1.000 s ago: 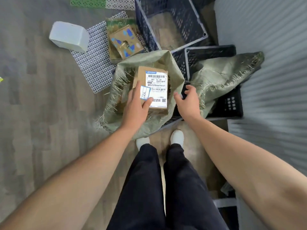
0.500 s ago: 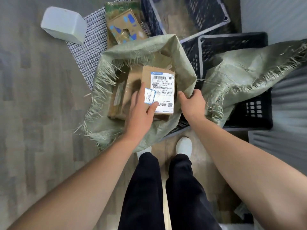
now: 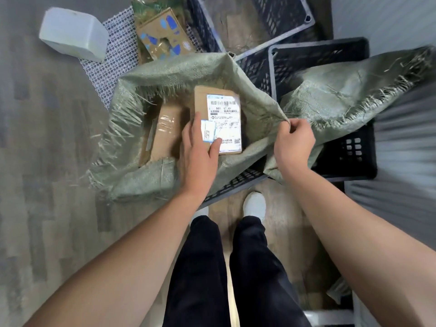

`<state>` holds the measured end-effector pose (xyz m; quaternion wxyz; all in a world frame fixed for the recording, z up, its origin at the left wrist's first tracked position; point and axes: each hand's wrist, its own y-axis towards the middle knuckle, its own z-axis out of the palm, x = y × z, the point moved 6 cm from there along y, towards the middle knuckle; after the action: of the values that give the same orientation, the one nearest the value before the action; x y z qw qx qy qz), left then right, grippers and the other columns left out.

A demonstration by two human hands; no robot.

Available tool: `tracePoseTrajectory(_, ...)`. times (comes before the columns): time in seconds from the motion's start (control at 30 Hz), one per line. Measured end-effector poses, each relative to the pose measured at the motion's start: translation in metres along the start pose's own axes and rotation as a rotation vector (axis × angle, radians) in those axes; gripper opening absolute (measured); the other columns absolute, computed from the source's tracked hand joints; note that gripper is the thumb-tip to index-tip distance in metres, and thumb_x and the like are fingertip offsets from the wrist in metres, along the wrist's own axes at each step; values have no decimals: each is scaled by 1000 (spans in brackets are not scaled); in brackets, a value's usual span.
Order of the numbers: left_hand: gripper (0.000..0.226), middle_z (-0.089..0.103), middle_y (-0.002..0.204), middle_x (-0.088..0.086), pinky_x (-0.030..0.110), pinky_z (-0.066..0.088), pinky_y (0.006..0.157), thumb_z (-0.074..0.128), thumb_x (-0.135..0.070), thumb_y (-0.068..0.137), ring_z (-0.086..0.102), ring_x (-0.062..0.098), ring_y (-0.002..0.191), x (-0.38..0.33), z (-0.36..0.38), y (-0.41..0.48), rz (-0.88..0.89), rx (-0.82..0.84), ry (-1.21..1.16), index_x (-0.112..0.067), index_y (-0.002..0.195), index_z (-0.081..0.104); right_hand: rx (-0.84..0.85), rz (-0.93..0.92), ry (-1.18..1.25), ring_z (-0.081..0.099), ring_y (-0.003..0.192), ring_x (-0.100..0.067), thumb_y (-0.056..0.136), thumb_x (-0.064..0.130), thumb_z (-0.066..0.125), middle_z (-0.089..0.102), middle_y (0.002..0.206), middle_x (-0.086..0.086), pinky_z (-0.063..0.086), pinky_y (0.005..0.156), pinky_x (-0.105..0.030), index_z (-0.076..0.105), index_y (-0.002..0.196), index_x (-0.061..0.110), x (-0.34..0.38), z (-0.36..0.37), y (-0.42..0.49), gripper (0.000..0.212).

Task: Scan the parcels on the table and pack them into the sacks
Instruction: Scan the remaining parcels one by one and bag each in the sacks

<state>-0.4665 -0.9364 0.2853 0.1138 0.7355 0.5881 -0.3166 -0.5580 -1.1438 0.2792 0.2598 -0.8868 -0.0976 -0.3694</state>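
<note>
My left grip (image 3: 198, 147) clasps the labelled parcel (image 3: 223, 107) inside the open sack (image 3: 169, 74) — just beside a taped parcel (image 3: 162, 135) toward its left edge. My right grip (image 3: 293, 140) pinches the sack's right rim, held up.

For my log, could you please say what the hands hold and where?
Left hand holds the labelled parcel by its near corner; right hand pinches the sack at its rim.

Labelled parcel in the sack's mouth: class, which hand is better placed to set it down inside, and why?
Left. The left hand grips the labelled parcel just beside the taped parcel inside the green sack, while the right hand is occupied pinching the sack's rim open.
</note>
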Motion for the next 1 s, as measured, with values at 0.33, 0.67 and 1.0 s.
tracePoseTrajectory(0.33, 73, 19, 160, -4, 36, 28, 112, 53, -36, 98, 29, 19, 144, -17, 92, 15, -18, 543, -148, -39, 155, 7, 12, -19, 31, 45, 60, -2, 94, 12, 49, 50, 69, 11, 35, 59, -13, 55, 86, 14, -31, -9, 11, 10)
tracePoseTrajectory(0.67, 58, 28, 159, -3, 40, 32, 112, 39, -45, 101, 35, 23, 141, -18, 62, 23, 8, 470, 89, -32, 155, 19, 197, -32, -75, 51, 75, -6, 97, 24, 55, 52, 81, 14, 33, 64, -19, 57, 114, 12, -28, 5, 2, 21)
tracePoseTrajectory(1.0, 58, 35, 155, 4, 49, 33, 113, 38, -47, 101, 36, 26, 140, -57, -14, 11, 23, 449, 169, -23, 152, 26, 282, 132, -125, 57, 115, -24, 97, 26, 59, 56, 132, -11, 43, 91, -28, 35, 147, 4, 14, -30, -41, 59)
